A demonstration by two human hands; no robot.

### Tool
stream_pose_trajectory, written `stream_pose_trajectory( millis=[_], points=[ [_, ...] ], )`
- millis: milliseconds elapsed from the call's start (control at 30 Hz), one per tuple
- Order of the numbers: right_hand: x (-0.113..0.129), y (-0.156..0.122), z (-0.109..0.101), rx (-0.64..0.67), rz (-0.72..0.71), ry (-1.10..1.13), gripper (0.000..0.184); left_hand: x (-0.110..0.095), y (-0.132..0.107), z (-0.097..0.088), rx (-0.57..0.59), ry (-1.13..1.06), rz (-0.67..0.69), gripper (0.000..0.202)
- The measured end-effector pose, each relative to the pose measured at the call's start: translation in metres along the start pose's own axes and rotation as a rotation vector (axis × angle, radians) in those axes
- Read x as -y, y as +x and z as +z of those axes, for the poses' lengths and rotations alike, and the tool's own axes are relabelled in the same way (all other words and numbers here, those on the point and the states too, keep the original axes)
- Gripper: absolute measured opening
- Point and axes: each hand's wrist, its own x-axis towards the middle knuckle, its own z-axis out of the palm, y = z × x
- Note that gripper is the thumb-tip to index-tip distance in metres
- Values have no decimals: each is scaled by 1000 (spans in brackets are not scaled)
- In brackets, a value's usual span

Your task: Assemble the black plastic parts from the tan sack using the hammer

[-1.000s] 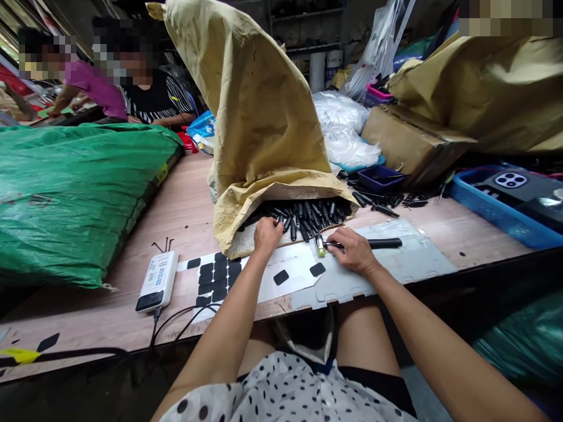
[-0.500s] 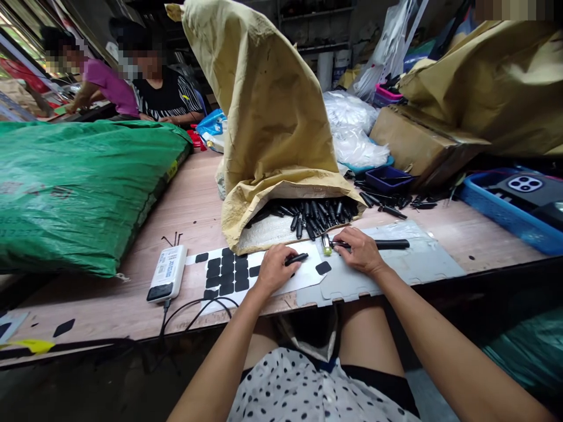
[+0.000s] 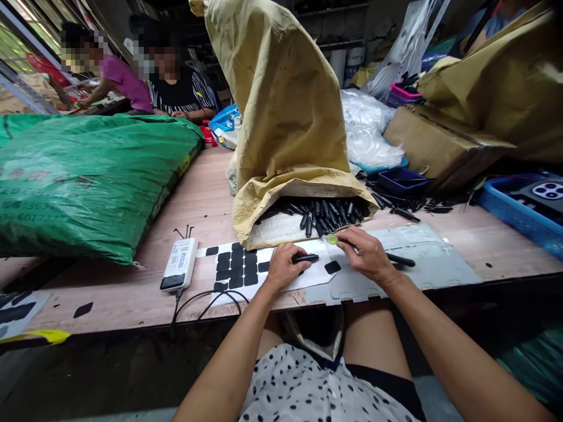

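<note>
The left hand (image 3: pixel 284 266) has its fingers closed around a slim black part (image 3: pixel 307 258), whose tip points right, over a white sheet (image 3: pixel 317 274) at the near edge of the table (image 3: pixel 197 202). The right hand (image 3: pixel 365 255) is clamped on a hammer (image 3: pixel 332 239) close to its yellow-green head, above a grey board (image 3: pixel 433 258); the black handle (image 3: pixel 401 259) shows to the right of the hand.

Just beyond both hands, a tan sack (image 3: pixel 281 105) lies with its mouth facing near, a heap of similar black pieces (image 3: pixel 323 214) inside. Black squares (image 3: pixel 236 264) sit in rows on the sheet, left of the left hand; one lone square (image 3: pixel 333 268) lies between the hands. Farther left are a power bank (image 3: pixel 180 264) and a green sack (image 3: pixel 88 181). On the right stand a carton (image 3: pixel 435 143) and a blue tray (image 3: pixel 519 208). Two people sit far left.
</note>
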Motion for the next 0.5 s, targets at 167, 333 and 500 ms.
stream_pose_trajectory(
  millis=[167, 333, 500],
  points=[
    [39, 6, 17, -8, -46, 49, 22, 0, 0, 1, -8, -6, 2, 18],
    [45, -2, 33, 83, -16, -50, 23, 2, 1, 3, -23, 56, 15, 11],
    [40, -4, 27, 112, 62, -61, 26, 2, 1, 4, -17, 48, 3, 15]
  ],
)
